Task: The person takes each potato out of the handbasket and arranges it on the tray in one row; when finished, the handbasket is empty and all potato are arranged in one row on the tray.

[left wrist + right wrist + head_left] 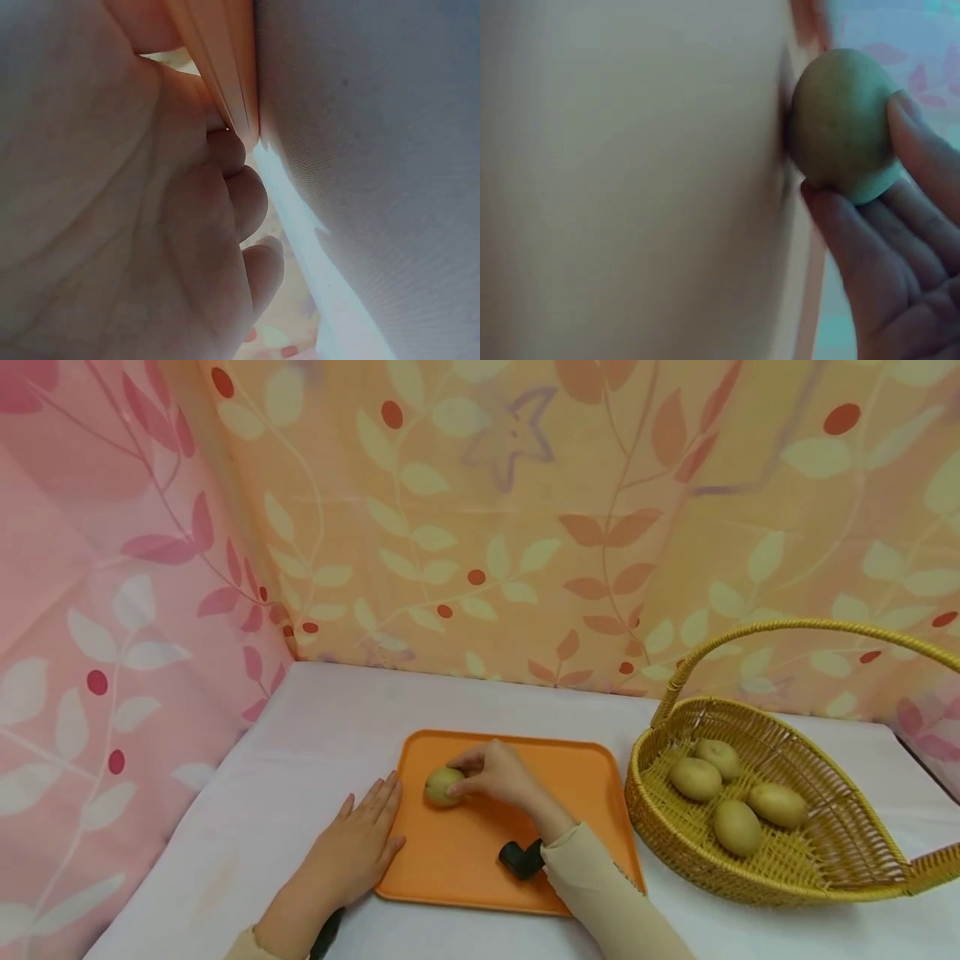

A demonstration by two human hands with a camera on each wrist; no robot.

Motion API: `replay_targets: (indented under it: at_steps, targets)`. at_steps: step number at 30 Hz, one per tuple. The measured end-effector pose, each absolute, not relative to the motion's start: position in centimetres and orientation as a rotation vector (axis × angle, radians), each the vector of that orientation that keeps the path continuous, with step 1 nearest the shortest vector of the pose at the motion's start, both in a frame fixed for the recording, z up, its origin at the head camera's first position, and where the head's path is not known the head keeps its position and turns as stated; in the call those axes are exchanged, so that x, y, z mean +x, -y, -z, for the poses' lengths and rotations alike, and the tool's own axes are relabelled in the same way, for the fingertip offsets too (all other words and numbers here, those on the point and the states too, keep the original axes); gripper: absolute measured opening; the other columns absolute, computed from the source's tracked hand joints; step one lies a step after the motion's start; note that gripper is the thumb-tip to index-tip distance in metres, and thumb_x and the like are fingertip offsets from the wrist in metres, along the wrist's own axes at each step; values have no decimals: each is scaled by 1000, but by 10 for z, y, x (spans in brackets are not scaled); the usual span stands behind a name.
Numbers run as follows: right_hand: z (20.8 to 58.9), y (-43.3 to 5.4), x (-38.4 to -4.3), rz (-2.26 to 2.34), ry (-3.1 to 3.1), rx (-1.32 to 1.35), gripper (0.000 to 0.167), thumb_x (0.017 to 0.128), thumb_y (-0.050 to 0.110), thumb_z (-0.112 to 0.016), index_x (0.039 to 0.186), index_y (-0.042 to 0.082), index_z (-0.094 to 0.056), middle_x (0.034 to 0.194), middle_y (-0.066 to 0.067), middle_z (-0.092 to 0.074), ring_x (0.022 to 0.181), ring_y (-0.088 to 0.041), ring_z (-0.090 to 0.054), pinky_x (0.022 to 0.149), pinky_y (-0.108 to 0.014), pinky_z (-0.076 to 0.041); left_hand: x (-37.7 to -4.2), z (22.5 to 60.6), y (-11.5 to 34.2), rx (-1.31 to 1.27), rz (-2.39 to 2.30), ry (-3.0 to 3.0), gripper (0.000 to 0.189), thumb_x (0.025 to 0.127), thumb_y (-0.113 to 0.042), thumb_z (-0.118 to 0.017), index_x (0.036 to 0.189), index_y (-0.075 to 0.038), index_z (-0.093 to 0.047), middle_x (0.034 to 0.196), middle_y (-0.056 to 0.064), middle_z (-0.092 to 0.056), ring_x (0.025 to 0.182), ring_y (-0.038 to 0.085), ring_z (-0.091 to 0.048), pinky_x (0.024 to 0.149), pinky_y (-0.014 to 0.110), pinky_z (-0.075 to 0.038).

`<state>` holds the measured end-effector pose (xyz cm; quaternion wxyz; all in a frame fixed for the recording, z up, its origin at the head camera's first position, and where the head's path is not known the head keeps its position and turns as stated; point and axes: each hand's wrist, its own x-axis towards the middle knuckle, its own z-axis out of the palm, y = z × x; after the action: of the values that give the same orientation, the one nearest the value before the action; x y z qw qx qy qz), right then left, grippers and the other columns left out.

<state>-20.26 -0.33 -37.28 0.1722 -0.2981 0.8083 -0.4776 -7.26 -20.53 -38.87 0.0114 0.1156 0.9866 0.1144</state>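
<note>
An orange tray (465,868) lies on the white-covered table. Over its upper left part, my right hand (498,777) pinches a small yellow-green potato (441,787) between thumb and fingers. The right wrist view shows that potato (844,127) close against the tray's surface, with thumb and fingertips on its sides. My left hand (352,847) rests along the tray's left edge, fingers straight and thumb at the rim. In the left wrist view, the palm (112,195) is beside the tray's edge (232,67).
To the right of the tray stands a yellow woven basket (675,852) with a tall handle and several potatoes (737,828) inside. Black wrist-camera gear (520,860) sits by the right wrist, above the tray. Patterned cloth walls (450,527) rise behind and at the left.
</note>
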Motion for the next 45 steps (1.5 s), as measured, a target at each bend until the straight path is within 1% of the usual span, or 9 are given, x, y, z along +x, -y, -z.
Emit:
replay_targets:
  at_steps: [4, 7, 13, 18, 22, 26, 34, 38, 45]
  targets:
    - [375, 9, -204, 1406, -2189, -864, 37, 80, 6, -75, 114, -5, -66, 111, -14, -67, 101, -21, -65, 82, -28, -52, -72, 389, 204, 367, -350, -3080, 63, 97, -29, -52, 145, 5, -30, 153, 17, -23, 139, 32, -25, 108, 57, -21]
    - [376, 9, -205, 1429, -2174, -840, 37, 81, 7, -74, 115, -5, -64, 113, -15, -66, 104, -24, -63, 85, -30, -52, -72, 389, 203, 376, -347, -3089, 63, 97, -29, -52, 145, 5, -30, 153, 16, -24, 139, 32, -25, 108, 56, -22]
    - [374, 1, -208, 1450, -2142, -809, 38, 80, 11, -76, 112, -5, -65, 106, -14, -68, 97, -23, -65, 83, -31, -52, -74, 386, 202, 392, -345, -3102, 63, 97, -28, -52, 145, 5, -29, 153, 17, -24, 139, 32, -25, 108, 56, -21]
    - [378, 3, -213, 1434, -2127, -837, 36, 80, 7, -75, 112, -6, -65, 103, -16, -68, 94, -23, -66, 80, -30, -53, -75, 386, 201, 395, -330, -3100, 62, 97, -27, -52, 145, 6, -29, 153, 17, -24, 139, 32, -25, 109, 56, -21]
    - [383, 12, -217, 1458, -2123, -840, 32, 81, 6, -74, 109, -6, -67, 102, -15, -69, 91, -21, -66, 78, -28, -53, -75, 385, 201, 389, -327, -3097, 62, 97, -27, -52, 145, 6, -29, 153, 17, -23, 139, 32, -25, 109, 56, -21]
    - [383, 17, -219, 1474, -2102, -828, 29, 83, 4, -71, 110, -5, -67, 104, -15, -69, 92, -20, -66, 77, -27, -52, -76, 386, 202, 390, -329, -3100, 62, 97, -27, -52, 145, 6, -29, 153, 17, -23, 139, 32, -24, 109, 56, -21]
    - [383, 21, -222, 1519, -2057, -833, 29, 85, -2, -66, 114, -8, -64, 110, -19, -66, 98, -23, -65, 81, -29, -52, -77, 388, 203, 384, -308, -3095, 64, 97, -29, -51, 146, 5, -27, 154, 17, -21, 139, 31, -24, 109, 55, -20]
    - [386, 23, -221, 1569, -2003, -757, 31, 84, -4, -66, 115, -8, -64, 112, -19, -65, 98, -24, -65, 82, -29, -53, -75, 389, 204, 364, -313, -3090, 64, 98, -29, -51, 146, 4, -27, 154, 16, -21, 139, 30, -24, 109, 55, -20]
    - [392, 22, -221, 1665, -1898, -726, 33, 84, -7, -65, 116, -13, -60, 113, -24, -63, 97, -28, -66, 81, -32, -54, -73, 391, 205, 360, -304, -3087, 64, 97, -29, -52, 146, 4, -28, 154, 16, -22, 139, 31, -24, 109, 55, -20]
